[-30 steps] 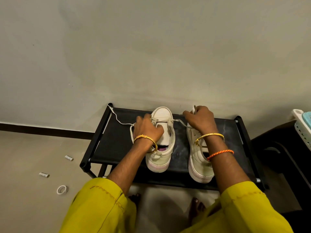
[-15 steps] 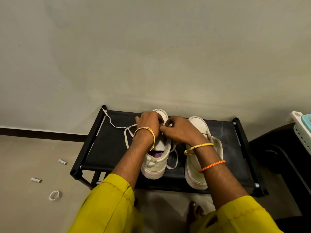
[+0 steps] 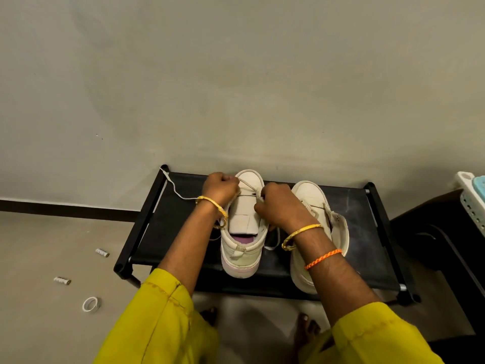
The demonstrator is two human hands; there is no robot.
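Observation:
Two cream sneakers stand side by side on a black shoe rack [image 3: 349,206], toes toward the wall. My left hand [image 3: 219,189] is curled at the left side of the left sneaker [image 3: 242,224] and pinches its white lace [image 3: 178,194], whose loose end trails off over the rack's back left corner. My right hand [image 3: 278,206] is curled at the right side of the same sneaker's tongue and pinches the lace there. The right sneaker [image 3: 313,200] is partly hidden under my right forearm.
A grey wall rises right behind the rack. On the floor to the left lie two small silver cylinders [image 3: 102,253] [image 3: 62,281] and a roll of white tape [image 3: 91,304]. A dark stand with a pale plastic basket [image 3: 472,206] is at the right. My bare feet [image 3: 305,327] are below the rack.
My right hand left the right sneaker and came over to the left sneaker. Both hands have now drawn apart across its tongue, with the lace between them.

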